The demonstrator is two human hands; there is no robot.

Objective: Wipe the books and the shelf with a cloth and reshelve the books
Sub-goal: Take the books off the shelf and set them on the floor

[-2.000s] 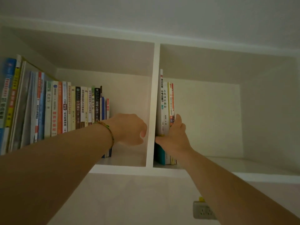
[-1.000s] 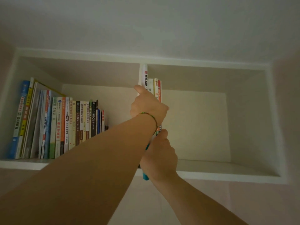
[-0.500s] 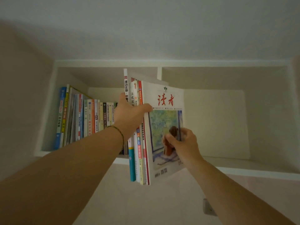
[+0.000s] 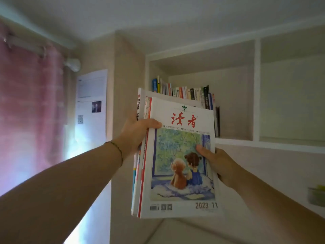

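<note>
White paper books in a small stack (image 4: 181,155) are gripped by both hands, left hand (image 4: 136,136) and right hand (image 4: 217,164), fingers curled around them.

Counted: two hands (image 4: 135,136) gripping one stack of books (image 4: 175,155); two shelf compartments (image 4: 233,103) at two o'clock.

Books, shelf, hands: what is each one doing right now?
Stack of books: off the shelf, held upright by both hands.
Left hand: grips the stack's left edge.
Right hand: grips its right edge.
Row of books: standing in the left compartment.
Right compartment: no books visible.
</note>
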